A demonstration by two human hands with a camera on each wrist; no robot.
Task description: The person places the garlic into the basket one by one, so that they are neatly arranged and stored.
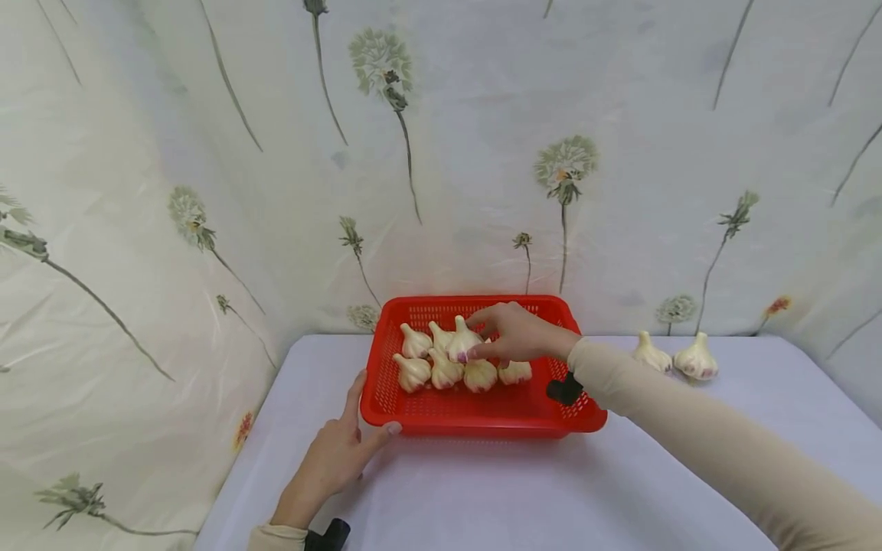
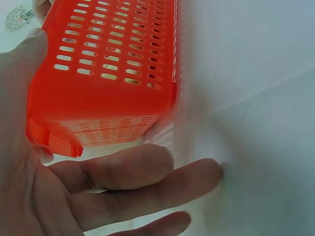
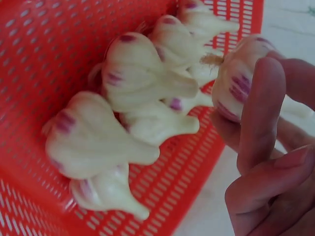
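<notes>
A red perforated plastic basket holds several whitish garlic bulbs with purple marks. My right hand is over the basket. Its thumb and fingers pinch one garlic bulb, held above the others with its root tuft showing in the right wrist view. My left hand is at the basket's near left corner, thumb on the front rim and index finger along the left side. In the left wrist view the other left fingers extend straight below the basket wall, apart from it.
Two more garlic bulbs lie side by side on the white-covered table, right of the basket beyond my right sleeve. A dandelion-patterned curtain hangs directly behind the table's far edge and along the left.
</notes>
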